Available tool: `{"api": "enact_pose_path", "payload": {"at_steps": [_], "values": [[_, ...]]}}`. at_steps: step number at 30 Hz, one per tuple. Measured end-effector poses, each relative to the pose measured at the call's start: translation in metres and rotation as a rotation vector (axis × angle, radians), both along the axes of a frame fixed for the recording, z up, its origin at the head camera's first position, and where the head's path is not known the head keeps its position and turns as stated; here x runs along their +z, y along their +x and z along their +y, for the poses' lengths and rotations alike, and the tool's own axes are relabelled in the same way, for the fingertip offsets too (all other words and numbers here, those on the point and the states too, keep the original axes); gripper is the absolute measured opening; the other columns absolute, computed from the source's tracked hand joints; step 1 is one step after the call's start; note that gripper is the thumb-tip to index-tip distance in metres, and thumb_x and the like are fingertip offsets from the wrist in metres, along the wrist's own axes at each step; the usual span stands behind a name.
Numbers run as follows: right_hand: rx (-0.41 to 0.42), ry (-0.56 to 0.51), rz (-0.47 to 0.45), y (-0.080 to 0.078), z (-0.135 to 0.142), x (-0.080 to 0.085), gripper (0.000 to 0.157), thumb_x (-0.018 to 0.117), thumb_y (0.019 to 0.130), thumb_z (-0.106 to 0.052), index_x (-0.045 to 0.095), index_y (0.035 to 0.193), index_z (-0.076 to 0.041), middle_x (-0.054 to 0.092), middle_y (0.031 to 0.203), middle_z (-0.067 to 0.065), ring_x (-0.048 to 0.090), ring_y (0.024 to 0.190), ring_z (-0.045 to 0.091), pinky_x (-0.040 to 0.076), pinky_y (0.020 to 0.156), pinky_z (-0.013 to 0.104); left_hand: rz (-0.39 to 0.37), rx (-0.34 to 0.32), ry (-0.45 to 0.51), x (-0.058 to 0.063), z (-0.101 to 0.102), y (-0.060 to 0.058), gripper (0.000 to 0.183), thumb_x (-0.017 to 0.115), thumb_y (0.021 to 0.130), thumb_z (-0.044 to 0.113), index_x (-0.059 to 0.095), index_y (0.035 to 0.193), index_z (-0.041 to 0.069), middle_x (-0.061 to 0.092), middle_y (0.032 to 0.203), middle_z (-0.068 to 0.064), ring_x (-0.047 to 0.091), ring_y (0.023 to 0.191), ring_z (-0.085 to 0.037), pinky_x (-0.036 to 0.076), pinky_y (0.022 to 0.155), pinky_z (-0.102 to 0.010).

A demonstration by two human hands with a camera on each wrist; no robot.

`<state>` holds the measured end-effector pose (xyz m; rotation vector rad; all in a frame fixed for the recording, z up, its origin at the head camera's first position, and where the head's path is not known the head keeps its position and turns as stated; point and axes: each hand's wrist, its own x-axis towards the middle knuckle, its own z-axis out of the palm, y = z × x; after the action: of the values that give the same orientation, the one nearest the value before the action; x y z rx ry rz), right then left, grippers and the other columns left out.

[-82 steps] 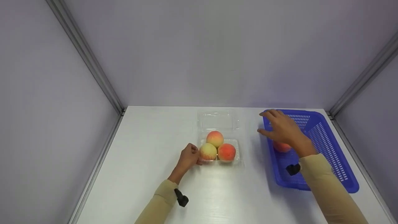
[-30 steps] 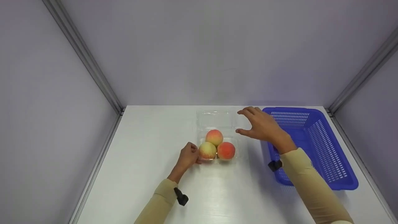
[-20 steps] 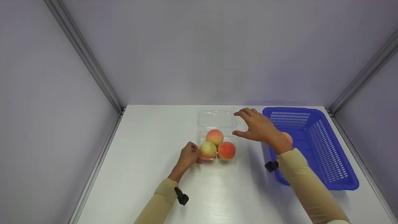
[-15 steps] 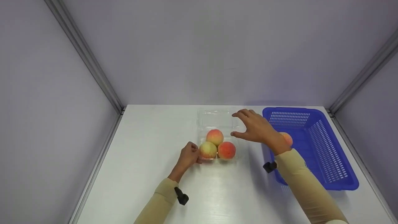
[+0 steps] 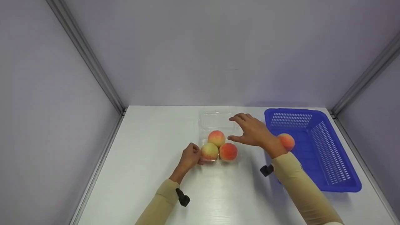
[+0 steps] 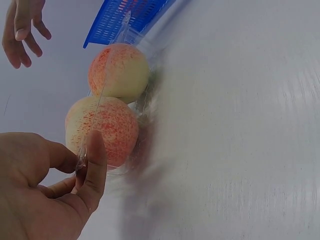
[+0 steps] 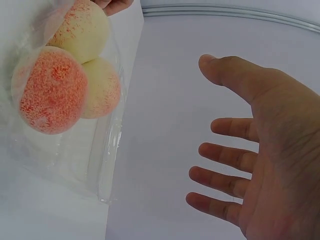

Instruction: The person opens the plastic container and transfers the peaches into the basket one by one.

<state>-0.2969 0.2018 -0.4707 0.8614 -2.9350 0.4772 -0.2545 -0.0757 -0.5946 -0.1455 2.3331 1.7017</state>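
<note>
A clear plastic clamshell box (image 5: 217, 120) lies on the table with its lid folded back. Three peaches sit in it: a red one (image 5: 228, 152), a pale yellow one (image 5: 209, 151) and a third peach (image 5: 216, 138) behind them. In the left wrist view, my left hand (image 6: 55, 187) pinches the box's edge between thumb and fingers, beside the yellow peach. My right hand (image 5: 252, 131) hovers just right of the box, holding nothing. Its thumb and fingers are spread apart in the right wrist view (image 7: 280, 155).
A blue plastic basket (image 5: 315, 175) with slotted walls stands on the right of the white table (image 5: 150, 137). One peach (image 5: 286, 142) lies in it, partly covered by my right wrist. Upright panels close off the back and both sides.
My right hand has come left from over the basket to beside the box, bringing the basket's peach into fuller view. My left hand keeps its place at the box edge.
</note>
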Motion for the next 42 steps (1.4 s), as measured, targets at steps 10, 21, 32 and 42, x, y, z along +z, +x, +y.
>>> {"api": "enact_pose_path", "payload": {"at_steps": [10, 21, 32, 42], "values": [[0.014, -0.003, -0.036, 0.003, -0.007, -0.009, 0.075, 0.078, 0.091, -0.053, 0.056, 0.150, -0.013, 0.057, 0.152, 0.014, 0.056, 0.137, 0.038, 0.048, 0.116, 0.059, -0.011, 0.006, -0.010, 0.000, 0.001, 0.000, 0.014, 0.055, 0.108, 0.011, 0.053, 0.116, 0.000, 0.064, 0.098, -0.014, 0.071, 0.067, -0.015, 0.067, 0.074, -0.042], [0.020, -0.017, -0.061, 0.005, -0.010, -0.018, 0.073, 0.080, 0.090, -0.050, 0.057, 0.149, -0.012, 0.058, 0.150, 0.014, 0.056, 0.137, 0.038, 0.049, 0.115, 0.060, 0.027, -0.010, 0.011, -0.001, -0.001, 0.000, 0.013, 0.055, 0.107, 0.008, 0.052, 0.115, -0.001, 0.063, 0.098, -0.015, 0.071, 0.066, -0.016, 0.067, 0.070, -0.039], [0.064, -0.026, -0.041, 0.007, -0.015, -0.030, 0.068, 0.078, 0.091, -0.046, 0.059, 0.145, -0.010, 0.060, 0.147, 0.016, 0.058, 0.134, 0.040, 0.052, 0.110, 0.060, 0.029, -0.019, -0.005, 0.000, -0.001, 0.001, 0.015, 0.056, 0.108, 0.012, 0.052, 0.114, 0.000, 0.063, 0.098, -0.015, 0.071, 0.066, -0.015, 0.067, 0.072, -0.040], [0.065, -0.036, -0.076, 0.007, -0.017, -0.044, 0.066, 0.079, 0.093, -0.046, 0.060, 0.145, -0.009, 0.060, 0.145, 0.015, 0.060, 0.130, 0.040, 0.053, 0.108, 0.060, -0.005, 0.001, -0.011, 0.000, 0.000, 0.000, 0.018, 0.057, 0.109, 0.016, 0.052, 0.116, 0.001, 0.063, 0.101, -0.014, 0.070, 0.070, -0.015, 0.066, 0.071, -0.036]]}}
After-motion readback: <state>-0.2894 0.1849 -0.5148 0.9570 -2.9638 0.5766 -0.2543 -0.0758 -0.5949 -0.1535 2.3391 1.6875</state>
